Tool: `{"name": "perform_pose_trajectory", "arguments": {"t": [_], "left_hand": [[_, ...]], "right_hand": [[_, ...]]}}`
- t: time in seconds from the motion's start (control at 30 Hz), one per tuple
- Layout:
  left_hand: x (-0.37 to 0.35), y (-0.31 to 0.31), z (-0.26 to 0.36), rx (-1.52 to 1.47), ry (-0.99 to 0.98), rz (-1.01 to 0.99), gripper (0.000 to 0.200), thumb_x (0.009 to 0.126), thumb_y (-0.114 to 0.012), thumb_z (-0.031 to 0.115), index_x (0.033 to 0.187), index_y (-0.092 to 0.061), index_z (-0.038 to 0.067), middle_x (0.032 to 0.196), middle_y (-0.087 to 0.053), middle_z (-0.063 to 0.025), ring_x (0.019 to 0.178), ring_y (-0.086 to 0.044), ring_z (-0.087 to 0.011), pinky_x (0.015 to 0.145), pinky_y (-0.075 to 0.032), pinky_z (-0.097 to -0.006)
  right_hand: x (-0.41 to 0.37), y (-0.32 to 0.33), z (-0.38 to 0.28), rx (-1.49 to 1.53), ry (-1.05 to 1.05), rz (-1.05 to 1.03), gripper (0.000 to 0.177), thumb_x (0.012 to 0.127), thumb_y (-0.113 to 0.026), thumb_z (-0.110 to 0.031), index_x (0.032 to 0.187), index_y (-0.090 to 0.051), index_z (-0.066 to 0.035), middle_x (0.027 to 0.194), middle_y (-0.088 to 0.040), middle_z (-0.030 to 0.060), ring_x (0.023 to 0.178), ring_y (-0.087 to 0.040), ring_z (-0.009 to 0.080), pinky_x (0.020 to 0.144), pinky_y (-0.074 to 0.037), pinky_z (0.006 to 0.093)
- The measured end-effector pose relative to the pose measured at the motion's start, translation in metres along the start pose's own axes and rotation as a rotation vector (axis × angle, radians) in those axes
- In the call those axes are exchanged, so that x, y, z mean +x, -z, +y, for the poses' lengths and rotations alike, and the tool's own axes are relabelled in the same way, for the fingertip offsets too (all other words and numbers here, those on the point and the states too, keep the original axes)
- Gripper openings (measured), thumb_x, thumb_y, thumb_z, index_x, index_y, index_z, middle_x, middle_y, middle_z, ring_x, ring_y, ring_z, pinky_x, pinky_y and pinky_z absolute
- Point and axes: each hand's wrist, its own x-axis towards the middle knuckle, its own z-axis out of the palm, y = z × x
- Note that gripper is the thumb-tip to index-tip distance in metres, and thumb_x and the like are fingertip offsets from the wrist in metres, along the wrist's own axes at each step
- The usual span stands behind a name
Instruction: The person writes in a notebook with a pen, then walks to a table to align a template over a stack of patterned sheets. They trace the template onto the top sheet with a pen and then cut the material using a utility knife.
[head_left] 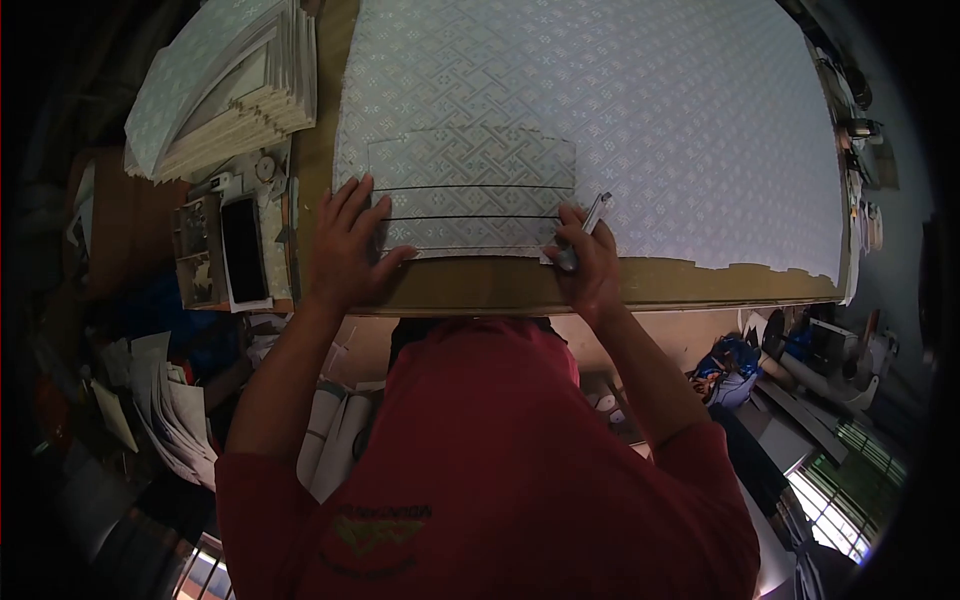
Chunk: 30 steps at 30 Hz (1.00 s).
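Observation:
A large pale sheet with a woven geometric pattern (700,130) is spread over the table. On its near left part lies a clear template (475,203) with two dark lines across it, the pattern showing through. My left hand (350,238) rests flat with fingers spread at the template's left edge. At its lower right corner, my right hand (590,262) is closed round a slim silver utility knife (598,212), one end pointing up and away. My right fingertips touch the template's edge; the palm side is hidden.
A thick stack of cut patterned pieces (225,95) stands at the far left. Below it are a dark phone (241,248) and a small divided box (199,250). The brown table edge (460,288) runs close to my body. Tools (862,130) line the right side.

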Motion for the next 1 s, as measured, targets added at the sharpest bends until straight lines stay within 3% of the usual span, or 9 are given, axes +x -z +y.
{"name": "perform_pose_trajectory", "arguments": {"t": [0.2,0.27,0.37,1.0], "left_hand": [[-0.0007,-0.0015,-0.0012,-0.006,-0.010,0.016,0.064,0.078,-0.084,0.044,0.125,-0.066,0.006,0.149,-0.051,-0.0206,0.141,-0.044,-0.0411,0.118,-0.027,-0.0616],[-0.0010,-0.0013,-0.0011,-0.009,-0.006,0.012,0.064,0.078,-0.084,0.045,0.125,-0.066,0.006,0.150,-0.051,-0.0206,0.141,-0.044,-0.0411,0.118,-0.027,-0.0615],[-0.0010,-0.0018,-0.0006,-0.010,-0.002,0.016,0.064,0.078,-0.083,0.045,0.125,-0.066,0.006,0.150,-0.050,-0.0204,0.141,-0.044,-0.0407,0.117,-0.028,-0.0614],[-0.0052,-0.0017,-0.0028,-0.011,-0.007,0.016,0.065,0.083,-0.078,0.049,0.130,-0.064,0.005,0.152,-0.048,-0.0210,0.143,-0.041,-0.0396,0.119,-0.026,-0.0607]], "right_hand": [[0.0009,-0.0012,-0.0005,0.033,-0.016,0.004,0.038,0.083,-0.079,-0.009,0.114,-0.058,-0.007,0.134,-0.066,0.0177,0.125,-0.059,0.0423,0.103,-0.045,0.0514],[0.0033,0.0010,-0.0018,-0.026,0.028,0.018,0.040,0.078,-0.082,-0.004,0.111,-0.059,-0.005,0.132,-0.067,0.0182,0.119,-0.062,0.0423,0.095,-0.051,0.0480],[0.0012,-0.0004,-0.0009,-0.002,-0.006,0.005,0.037,0.082,-0.080,-0.008,0.113,-0.059,-0.006,0.133,-0.067,0.0176,0.124,-0.059,0.0425,0.102,-0.047,0.0508],[0.0016,-0.0039,0.0001,-0.019,0.017,0.036,0.044,0.078,-0.083,-0.004,0.113,-0.058,-0.006,0.131,-0.068,0.0176,0.120,-0.062,0.0414,0.097,-0.051,0.0486]]}}
